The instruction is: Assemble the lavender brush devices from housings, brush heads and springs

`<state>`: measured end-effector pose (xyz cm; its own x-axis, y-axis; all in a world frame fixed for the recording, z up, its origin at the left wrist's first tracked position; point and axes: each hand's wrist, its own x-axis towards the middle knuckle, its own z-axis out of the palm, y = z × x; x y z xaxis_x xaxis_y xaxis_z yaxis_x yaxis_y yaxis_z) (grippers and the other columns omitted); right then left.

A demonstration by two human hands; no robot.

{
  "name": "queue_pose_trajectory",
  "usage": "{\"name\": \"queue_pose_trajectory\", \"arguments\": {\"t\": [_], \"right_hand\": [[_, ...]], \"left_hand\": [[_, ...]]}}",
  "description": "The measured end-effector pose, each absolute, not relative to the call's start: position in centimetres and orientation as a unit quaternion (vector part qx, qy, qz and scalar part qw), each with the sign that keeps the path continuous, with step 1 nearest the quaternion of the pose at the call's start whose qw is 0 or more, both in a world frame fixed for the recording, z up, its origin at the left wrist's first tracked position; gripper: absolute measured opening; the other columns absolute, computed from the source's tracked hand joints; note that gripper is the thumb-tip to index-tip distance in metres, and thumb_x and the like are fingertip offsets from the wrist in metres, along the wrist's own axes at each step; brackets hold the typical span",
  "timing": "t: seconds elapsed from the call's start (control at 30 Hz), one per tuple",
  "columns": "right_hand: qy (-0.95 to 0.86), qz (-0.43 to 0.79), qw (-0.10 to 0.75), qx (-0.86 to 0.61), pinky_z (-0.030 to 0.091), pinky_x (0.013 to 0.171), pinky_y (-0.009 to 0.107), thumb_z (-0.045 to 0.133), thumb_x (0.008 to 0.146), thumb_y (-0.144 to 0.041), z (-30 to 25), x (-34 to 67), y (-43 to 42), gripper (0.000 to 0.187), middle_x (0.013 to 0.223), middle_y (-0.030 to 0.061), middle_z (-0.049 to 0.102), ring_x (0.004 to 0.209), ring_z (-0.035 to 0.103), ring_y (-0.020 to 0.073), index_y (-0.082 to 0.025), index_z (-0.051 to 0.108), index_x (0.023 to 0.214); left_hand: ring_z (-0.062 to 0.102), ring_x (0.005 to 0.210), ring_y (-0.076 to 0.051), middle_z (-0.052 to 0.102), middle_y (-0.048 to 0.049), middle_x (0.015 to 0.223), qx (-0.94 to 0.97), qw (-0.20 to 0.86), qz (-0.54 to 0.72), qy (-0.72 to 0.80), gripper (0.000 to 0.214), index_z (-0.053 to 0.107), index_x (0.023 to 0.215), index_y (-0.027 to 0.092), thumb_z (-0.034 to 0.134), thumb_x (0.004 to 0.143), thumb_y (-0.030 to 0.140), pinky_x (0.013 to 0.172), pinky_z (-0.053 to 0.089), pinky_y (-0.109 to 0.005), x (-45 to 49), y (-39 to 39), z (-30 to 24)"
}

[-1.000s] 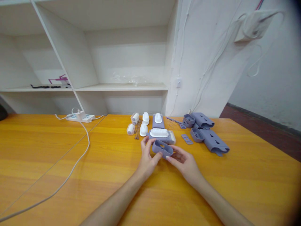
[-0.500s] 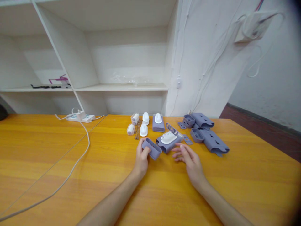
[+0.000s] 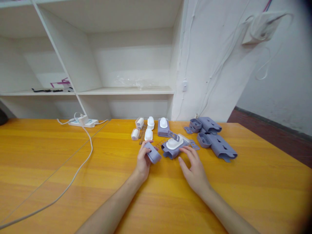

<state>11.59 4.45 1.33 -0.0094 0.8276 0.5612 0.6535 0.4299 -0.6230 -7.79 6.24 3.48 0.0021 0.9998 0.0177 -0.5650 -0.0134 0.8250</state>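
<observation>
My left hand (image 3: 142, 161) is closed round a small lilac plastic housing (image 3: 153, 153), held just above the orange table (image 3: 73, 169). My right hand (image 3: 193, 165) rests open beside it, fingers spread, its fingertips touching a lilac part with a white ribbed insert (image 3: 173, 145) that lies on the table. A thin coil spring (image 3: 159, 143) lies between the two lilac parts.
Behind my hands lie several white ribbed caps (image 3: 148, 134) and another lilac unit with a white cap (image 3: 163, 126). To the right lies a pile of lilac shells (image 3: 216, 143). A white power strip (image 3: 83, 122) and its cable (image 3: 73, 175) cross the left side. White shelves (image 3: 126, 90) stand behind.
My left hand has carried the lilac housing to the left, away from my right hand. My right hand let go of it and now rests open against the lilac part with the white insert, which has shifted.
</observation>
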Motion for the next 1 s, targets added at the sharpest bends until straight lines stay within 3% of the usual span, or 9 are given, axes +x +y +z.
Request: {"name": "queue_pose_trajectory", "arguments": {"t": [0.23, 0.47, 0.73, 1.0], "right_hand": [[-0.714, 0.108, 0.419, -0.550, 0.029, 0.108, 0.045, 0.048, 0.083, -0.027, 0.6, 11.6, 4.7, 0.039, 0.137, 0.0103, 0.039, 0.127, 0.036, 0.0253, -0.021, 0.050, 0.121], [-0.714, 0.111, 0.404, -0.561, 0.029, 0.107, 0.045, 0.048, 0.083, -0.027, 0.3, 11.7, 4.9, 0.039, 0.137, 0.0112, 0.037, 0.128, 0.035, 0.0249, -0.020, 0.052, 0.120], [-0.710, 0.110, 0.404, -0.567, 0.030, 0.107, 0.045, 0.047, 0.083, -0.028, 0.4, 11.6, 4.8, 0.037, 0.136, 0.0115, 0.037, 0.127, 0.036, 0.0251, -0.020, 0.052, 0.119], [-0.727, 0.030, 0.372, -0.577, 0.023, 0.110, 0.047, 0.049, 0.083, -0.031, 0.4, 13.8, 6.3, 0.050, 0.148, 0.0107, 0.022, 0.136, 0.023, 0.0284, -0.021, 0.043, 0.131]], "left_hand": [[0.053, 0.064, -0.013, 0.058, -0.0001, 0.085, 0.356, 0.617, 0.605, 0.356, 0.047, 0.042, 0.113, 0.026, 0.051, 0.067, 0.027, 0.048, 0.039, -0.021, -8.3, 6.8, 3.3], [0.047, 0.058, -0.010, 0.055, 0.0018, 0.074, 0.424, 0.565, 0.601, 0.376, 0.026, 0.054, 0.090, 0.018, 0.051, 0.066, 0.026, 0.052, 0.036, -0.021, -10.6, 8.2, 2.8], [0.048, 0.062, -0.013, 0.055, -0.0004, 0.068, 0.437, 0.552, 0.605, 0.371, 0.025, 0.057, 0.078, 0.015, 0.049, 0.071, 0.037, 0.057, 0.036, -0.023, -11.6, 8.8, 2.8], [0.048, 0.057, -0.011, 0.054, -0.0012, 0.064, 0.441, 0.606, 0.556, 0.358, 0.023, 0.059, 0.071, 0.014, 0.054, 0.068, 0.036, 0.053, 0.036, -0.021, -12.1, 8.9, 3.3]]}}
